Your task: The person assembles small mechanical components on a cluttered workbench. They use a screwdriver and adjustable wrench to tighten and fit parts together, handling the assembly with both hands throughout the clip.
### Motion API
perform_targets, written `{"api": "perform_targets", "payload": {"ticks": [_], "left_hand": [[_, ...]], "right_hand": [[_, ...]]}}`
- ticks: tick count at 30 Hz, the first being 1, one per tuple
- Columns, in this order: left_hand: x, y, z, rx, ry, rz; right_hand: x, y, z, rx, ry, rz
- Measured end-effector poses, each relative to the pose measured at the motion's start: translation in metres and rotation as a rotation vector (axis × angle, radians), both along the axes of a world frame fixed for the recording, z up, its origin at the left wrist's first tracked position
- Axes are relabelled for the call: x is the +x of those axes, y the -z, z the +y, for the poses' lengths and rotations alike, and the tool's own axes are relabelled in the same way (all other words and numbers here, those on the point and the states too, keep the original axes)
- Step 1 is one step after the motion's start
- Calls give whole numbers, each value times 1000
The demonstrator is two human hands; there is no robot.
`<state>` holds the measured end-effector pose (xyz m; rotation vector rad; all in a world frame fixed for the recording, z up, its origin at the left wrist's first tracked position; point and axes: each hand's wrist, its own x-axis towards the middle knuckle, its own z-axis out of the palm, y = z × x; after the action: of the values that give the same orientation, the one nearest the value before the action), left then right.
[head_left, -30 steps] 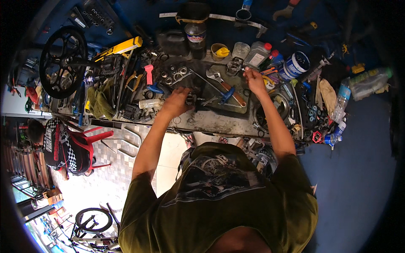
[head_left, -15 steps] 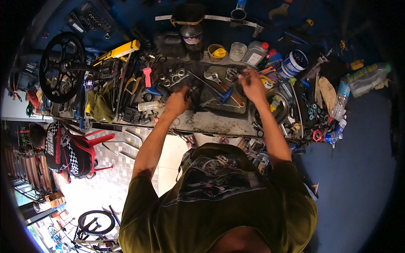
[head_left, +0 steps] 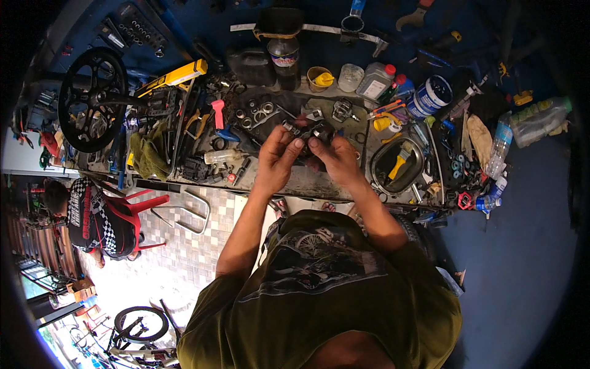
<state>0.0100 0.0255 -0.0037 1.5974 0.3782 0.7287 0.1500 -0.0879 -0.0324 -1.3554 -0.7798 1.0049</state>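
Note:
Both my hands are together over the middle of the bench, thumbs toward each other. My left hand point(head_left: 276, 158) is closed round a small dark metal part point(head_left: 290, 128), which sticks up past its fingers. In my right hand point(head_left: 337, 158) is a black part point(head_left: 321, 131) with a shiny spot; its kind cannot be made out. The two parts are close together, and fingers hide whether they touch. Beyond the hands lie metal rings point(head_left: 263, 112), a silver wrench head point(head_left: 314, 115) and a silver-and-black metal component point(head_left: 344, 111).
An oval tray point(head_left: 375, 175) with a yellow brush point(head_left: 402, 161) stands on the right. Behind are a yellow cup point(head_left: 319, 79), a grey bottle point(head_left: 376, 81) and a white-and-blue tub point(head_left: 430, 95). Tools crowd the left, below a black chainring point(head_left: 92, 98). A person point(head_left: 101, 215) sits on a red chair.
My hands were apart over the bench and have come together nearer to me, holding the dark parts. They now cover the blue-handled tool. The brush in the tray shows more fully.

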Motion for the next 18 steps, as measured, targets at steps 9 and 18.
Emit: {"api": "perform_targets", "payload": {"ticks": [9, 18], "left_hand": [[-26, -74, 30, 826, 164, 191], [-29, -81, 29, 983, 297, 317]], "right_hand": [[11, -80, -24, -176, -71, 71], [14, -74, -26, -326, -118, 197]]}}
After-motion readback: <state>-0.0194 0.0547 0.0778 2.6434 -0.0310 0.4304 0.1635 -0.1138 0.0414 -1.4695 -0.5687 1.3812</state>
